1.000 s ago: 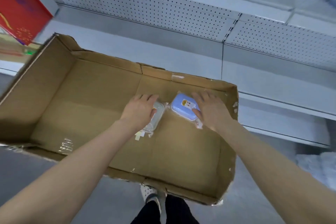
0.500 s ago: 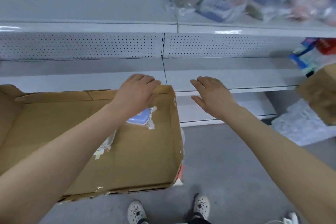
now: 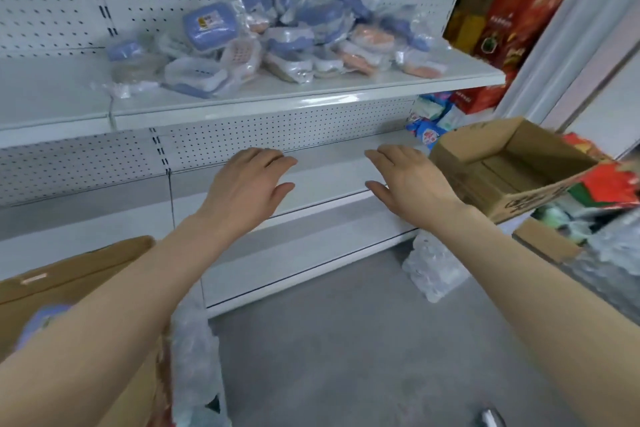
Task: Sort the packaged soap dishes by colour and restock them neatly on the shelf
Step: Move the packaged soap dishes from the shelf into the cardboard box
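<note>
A jumbled heap of packaged soap dishes [image 3: 287,42], blue, pink and white in clear wrap, lies on the upper white shelf [image 3: 311,100]. One blue dish [image 3: 210,25] leans upright at the heap's left. My left hand [image 3: 247,184] and my right hand [image 3: 408,177] hover empty, palms down and fingers spread, in front of the bare lower shelf [image 3: 329,163], well below the heap. A blue soap dish [image 3: 41,321] shows blurred in the cardboard box [image 3: 69,270] at the lower left, partly hidden by my left forearm.
A smaller open cardboard box [image 3: 512,166] sits at the right on red and green packets. Red cartons [image 3: 509,28] stand beyond the shelf's right end. Clear plastic bags [image 3: 433,267] lie on the grey floor by the shelf base and beside the big box.
Both hands let go of the dishes in the box and rose toward the shelves. The view swung up and right, so the heap on the upper shelf is now centred.
</note>
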Available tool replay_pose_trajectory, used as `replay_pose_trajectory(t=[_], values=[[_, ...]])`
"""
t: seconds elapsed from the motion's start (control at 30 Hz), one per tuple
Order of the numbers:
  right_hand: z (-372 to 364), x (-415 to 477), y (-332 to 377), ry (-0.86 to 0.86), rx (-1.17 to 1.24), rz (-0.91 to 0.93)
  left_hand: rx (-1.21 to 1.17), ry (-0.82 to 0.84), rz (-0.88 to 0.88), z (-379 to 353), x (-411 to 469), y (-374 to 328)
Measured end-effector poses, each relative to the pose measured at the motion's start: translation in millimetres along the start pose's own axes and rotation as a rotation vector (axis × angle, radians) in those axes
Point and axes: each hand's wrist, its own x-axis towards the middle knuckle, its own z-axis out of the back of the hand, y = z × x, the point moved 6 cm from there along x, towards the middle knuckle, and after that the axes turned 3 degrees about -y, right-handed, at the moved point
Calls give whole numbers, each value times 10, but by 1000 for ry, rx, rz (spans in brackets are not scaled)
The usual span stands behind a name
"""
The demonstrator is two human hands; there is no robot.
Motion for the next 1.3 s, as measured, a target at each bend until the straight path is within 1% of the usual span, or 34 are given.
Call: replay_pose_trajectory(t=[0.17,0.3,0.4,0.53,0.7,0.83,0.97,1.07,1.2,1.23,1.3], values=[[-73,61,-900,38,-40,-95,-31,-5,-54,-360,826,-432],[-252,231,-1480,63,-50,-154,-38,-17,-69,-685,1509,-539],[-470,486,-1926,64,-70,-181,-42,-34,-82,-980,2088,-494],[-735,983,-2518,0,-53,-196,-39,-47,-75,-1334,2910,-267],[-1076,1715,-3138,-5,-60,-198,7,-13,-82,-1769,3838,83],[-1274,2214,-3602,2,-28,-267,-8,20,-34,-2018,4452,263],[-1548,2632,-4104,41,-39,-306,-27,-24,-63,-2188,5027,242],[-1774,2956,-4497,49,-22,-316,19,-47,-109,-2382,5444,146],[-2040,3337,-4933,51,59,-322,56,41,-181,-2695,5900,-62],[-2117,3432,-5025,56,76,-309,64,59,-181,-2750,5973,-81],[-2266,3640,-5191,68,101,-291,68,35,-132,-2794,6068,-34]])
